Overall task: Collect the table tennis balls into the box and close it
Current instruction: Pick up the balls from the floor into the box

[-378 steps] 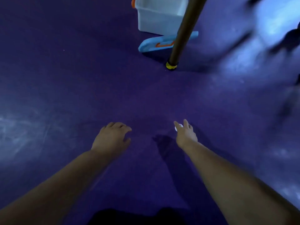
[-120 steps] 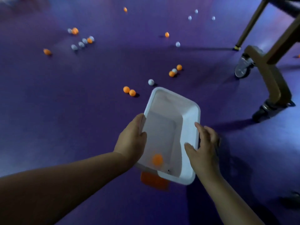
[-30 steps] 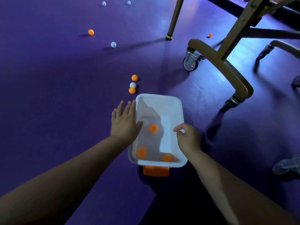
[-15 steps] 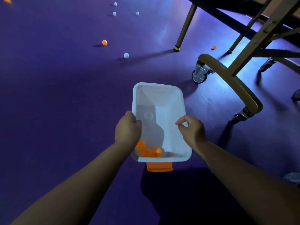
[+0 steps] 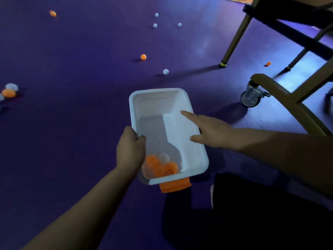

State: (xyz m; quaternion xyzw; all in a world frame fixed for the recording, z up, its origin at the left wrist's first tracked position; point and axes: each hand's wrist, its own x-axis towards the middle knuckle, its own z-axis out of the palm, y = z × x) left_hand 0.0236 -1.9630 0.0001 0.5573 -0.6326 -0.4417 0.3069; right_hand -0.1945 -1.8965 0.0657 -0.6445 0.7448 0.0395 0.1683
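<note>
A white plastic box [image 5: 155, 94] with an orange latch [image 5: 175, 185] is tilted toward me above the purple floor. Several orange balls [image 5: 158, 166] and one white ball [image 5: 164, 157] lie bunched in its near corner. My left hand [image 5: 130, 150] grips the box's left rim, thumb inside. My right hand [image 5: 209, 129] lies over the right rim with its index finger stretched out over the inside. Loose balls lie on the floor beyond: a white one [image 5: 165, 71], an orange one [image 5: 143, 57], and three small white ones [image 5: 155, 25] farther off.
A table-tennis table frame with a caster wheel [image 5: 250, 97] and a slanted leg [image 5: 232, 40] stands at the right; an orange ball [image 5: 268, 63] lies under it. More balls [image 5: 9, 91] cluster at the left edge, and another orange ball [image 5: 52, 13] lies far left.
The box has tipped nearer and the balls have rolled into its near corner. My right hand let go of its pinch on the rim and now lies stretched out. The view shifted left.
</note>
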